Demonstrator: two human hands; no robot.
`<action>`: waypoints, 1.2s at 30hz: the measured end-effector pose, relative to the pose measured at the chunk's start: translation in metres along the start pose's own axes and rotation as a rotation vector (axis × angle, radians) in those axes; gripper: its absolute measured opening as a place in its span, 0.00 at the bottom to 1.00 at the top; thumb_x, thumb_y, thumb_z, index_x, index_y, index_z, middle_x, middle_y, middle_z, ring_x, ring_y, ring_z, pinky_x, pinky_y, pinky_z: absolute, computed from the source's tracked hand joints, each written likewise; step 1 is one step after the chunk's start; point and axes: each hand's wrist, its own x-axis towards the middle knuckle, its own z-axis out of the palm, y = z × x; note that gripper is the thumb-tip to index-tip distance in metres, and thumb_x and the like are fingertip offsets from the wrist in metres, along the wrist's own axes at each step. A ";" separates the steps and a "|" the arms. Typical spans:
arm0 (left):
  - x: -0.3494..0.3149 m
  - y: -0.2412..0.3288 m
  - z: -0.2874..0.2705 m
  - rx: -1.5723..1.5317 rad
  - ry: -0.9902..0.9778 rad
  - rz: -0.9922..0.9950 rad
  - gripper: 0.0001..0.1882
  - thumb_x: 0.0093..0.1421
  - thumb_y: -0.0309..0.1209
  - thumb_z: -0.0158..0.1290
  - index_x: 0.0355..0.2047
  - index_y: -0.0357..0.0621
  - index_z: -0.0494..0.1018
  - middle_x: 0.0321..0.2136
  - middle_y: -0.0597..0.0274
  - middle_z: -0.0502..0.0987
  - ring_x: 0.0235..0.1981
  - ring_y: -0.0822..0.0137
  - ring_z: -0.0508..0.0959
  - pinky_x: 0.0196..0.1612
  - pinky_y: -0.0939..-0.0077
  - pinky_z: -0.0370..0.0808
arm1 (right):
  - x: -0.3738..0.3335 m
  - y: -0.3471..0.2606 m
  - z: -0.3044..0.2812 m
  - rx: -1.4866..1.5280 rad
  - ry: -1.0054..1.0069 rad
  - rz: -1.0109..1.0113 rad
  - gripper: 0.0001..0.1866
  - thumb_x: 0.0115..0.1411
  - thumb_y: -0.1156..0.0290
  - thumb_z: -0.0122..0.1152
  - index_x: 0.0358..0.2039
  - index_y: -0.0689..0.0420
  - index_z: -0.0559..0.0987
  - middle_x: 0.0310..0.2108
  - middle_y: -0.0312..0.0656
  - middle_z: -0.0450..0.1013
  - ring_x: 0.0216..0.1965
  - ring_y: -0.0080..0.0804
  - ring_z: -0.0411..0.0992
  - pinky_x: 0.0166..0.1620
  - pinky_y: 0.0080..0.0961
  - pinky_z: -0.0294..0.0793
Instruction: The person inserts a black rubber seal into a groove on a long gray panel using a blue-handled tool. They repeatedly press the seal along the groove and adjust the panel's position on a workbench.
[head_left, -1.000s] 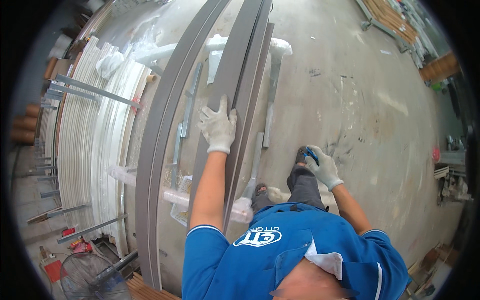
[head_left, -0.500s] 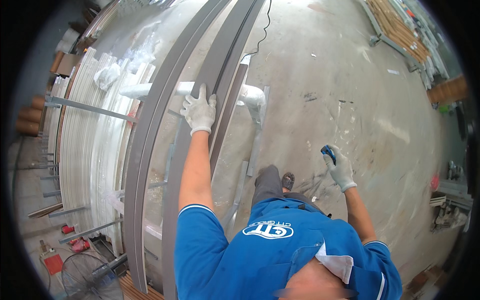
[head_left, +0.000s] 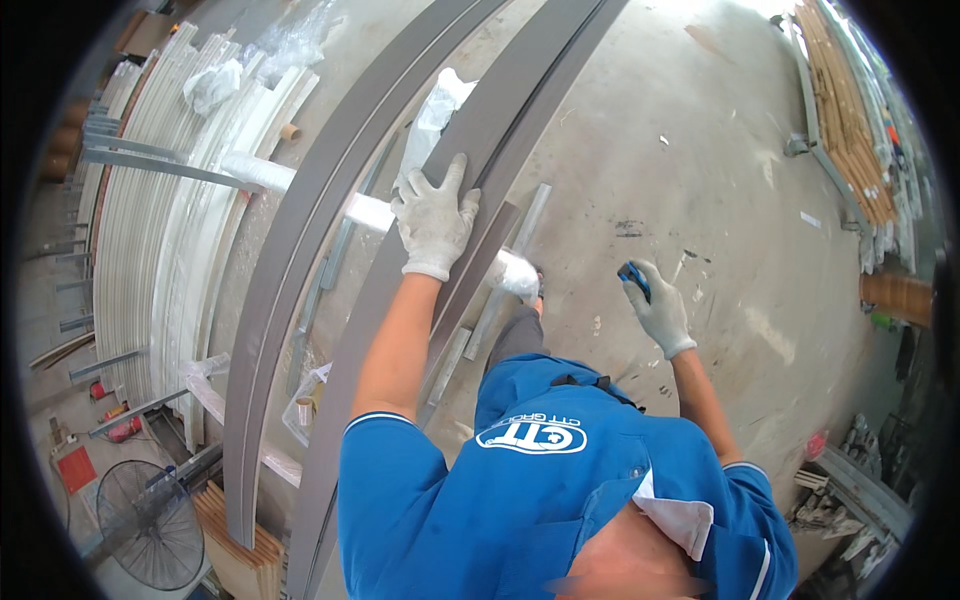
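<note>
My left hand (head_left: 436,220), in a pale work glove, lies with fingers spread on a long grey-brown grooved profile (head_left: 500,115). A shorter dark strip (head_left: 484,262) runs along that profile's right side, close to the hand. A second long grey-brown profile (head_left: 285,245) lies parallel on the left. White-wrapped support bars (head_left: 372,212) pass beneath them. Off to the right, over the floor, my gloved right hand (head_left: 660,312) is closed around a small blue-and-black hand tool (head_left: 633,281); its exact kind is mostly hidden by the fingers.
Stacked white profiles (head_left: 150,250) fill a rack on the left, with metal arms (head_left: 170,168) sticking out. A black fan (head_left: 150,525) stands at lower left beside brown boards (head_left: 238,530). At upper right, a cart (head_left: 822,150) carries long brown pieces. Clear plastic wrap (head_left: 436,115) hangs between the profiles.
My body and view have shifted forward along the profiles. My left hand stays flat on the profile, farther along it. My right hand still grips the blue-and-black tool, now closer to the profiles.
</note>
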 end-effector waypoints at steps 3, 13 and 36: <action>0.017 0.011 0.002 -0.091 -0.034 -0.006 0.32 0.64 0.52 0.56 0.68 0.73 0.66 0.56 0.36 0.68 0.55 0.39 0.71 0.58 0.44 0.67 | 0.055 -0.019 -0.002 -0.005 -0.011 -0.092 0.22 0.66 0.60 0.63 0.58 0.50 0.74 0.43 0.53 0.81 0.45 0.54 0.80 0.46 0.44 0.79; 0.020 0.007 0.002 -0.155 -0.085 -0.028 0.33 0.62 0.54 0.59 0.67 0.73 0.68 0.59 0.35 0.65 0.58 0.38 0.69 0.59 0.44 0.67 | 0.137 -0.068 0.001 -0.059 -0.250 -0.232 0.25 0.64 0.57 0.64 0.60 0.48 0.74 0.45 0.53 0.81 0.47 0.54 0.80 0.48 0.45 0.78; 0.209 0.156 0.038 -0.103 0.039 -0.207 0.33 0.63 0.58 0.55 0.66 0.66 0.68 0.64 0.39 0.66 0.66 0.36 0.65 0.67 0.34 0.60 | 0.311 0.114 -0.181 0.066 -0.176 -0.255 0.25 0.64 0.61 0.69 0.58 0.54 0.76 0.49 0.47 0.81 0.48 0.38 0.82 0.51 0.33 0.77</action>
